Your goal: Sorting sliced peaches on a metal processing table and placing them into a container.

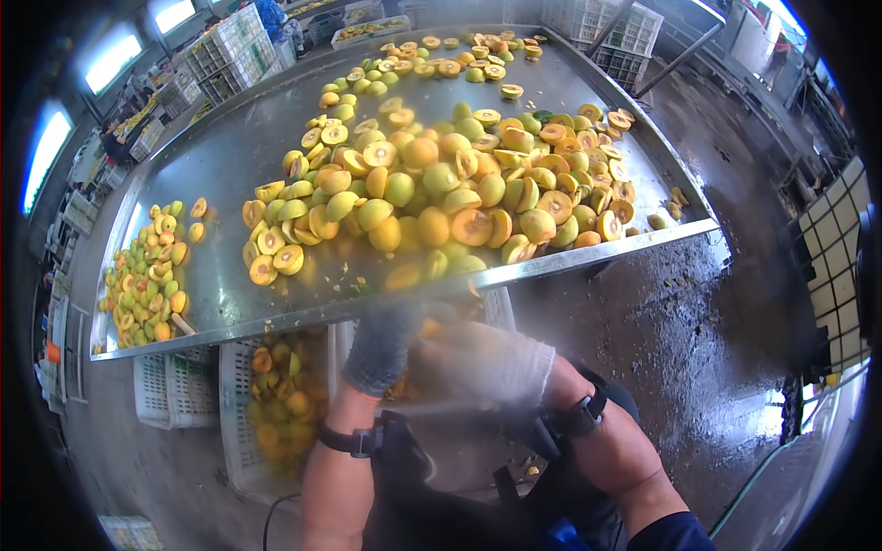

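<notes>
My left hand [382, 344], in a dark grey knit glove, is just below the near edge of a metal sorting table [220, 289]. Close on its right is my right hand [482, 361], in a whitish glove; the view there is blurred. A small orange-yellow piece of fruit [431, 328] shows between the two hands, but which hand touches it is unclear. My fingertips are hard to make out. On the table lies a large heap of halved yellow-green fruit [441, 179], many with brown stones or pit hollows showing. A smaller heap [148, 275] lies at the left end.
Below the table edge stands a white plastic crate [238, 413] of fruit halves, with another white crate [172, 389] to its left. Stacked crates [231, 52] stand behind the table. A caged container [837, 268] is at the right, beside wet floor [689, 358]. People are in the left background.
</notes>
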The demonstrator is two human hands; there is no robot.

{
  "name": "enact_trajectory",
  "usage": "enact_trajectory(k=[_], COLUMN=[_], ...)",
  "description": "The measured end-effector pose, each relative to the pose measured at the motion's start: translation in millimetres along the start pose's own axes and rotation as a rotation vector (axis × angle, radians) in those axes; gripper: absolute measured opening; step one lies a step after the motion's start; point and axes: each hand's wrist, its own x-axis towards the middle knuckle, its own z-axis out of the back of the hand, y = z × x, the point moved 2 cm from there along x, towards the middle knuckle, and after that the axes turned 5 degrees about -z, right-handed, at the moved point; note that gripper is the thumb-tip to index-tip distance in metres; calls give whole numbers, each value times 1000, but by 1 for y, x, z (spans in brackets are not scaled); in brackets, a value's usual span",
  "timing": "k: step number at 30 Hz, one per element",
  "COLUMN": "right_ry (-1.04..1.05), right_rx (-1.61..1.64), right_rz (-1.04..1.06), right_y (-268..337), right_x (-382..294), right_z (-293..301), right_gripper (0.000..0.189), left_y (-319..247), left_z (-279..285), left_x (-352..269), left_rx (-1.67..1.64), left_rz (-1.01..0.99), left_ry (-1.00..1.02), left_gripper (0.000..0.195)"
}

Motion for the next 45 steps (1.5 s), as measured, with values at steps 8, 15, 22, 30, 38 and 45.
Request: enact_trajectory(k=[8,15,22,30,38,45], right_ry=[34,10,108,114,353,-109], right_rx=[315,955,373,464,594,-781], right_rz=[-110,-187,-61,-10,-120,69], right_y=[-10,10,-5,-4,-2,-126], right_x=[1,-10,-12,-13,-18,31], right_z=[9,-14,-1,-2,0,-23], right_gripper=[48,42,47,52,58,37], left_y=[-6,-24,-21,-8,23,35], left_z=[-11,-1,-5,-11,-11,29], left_x=[-10,-11,-11,-18,-33,-55], left_rx=[-252,-70,-100,-210,-792,-851], left_rz=[243,141,86,261,384,456], left_ry=[-149,-141,-139,-76,-346,-469], left_gripper=[37,30,37,54,96,66])
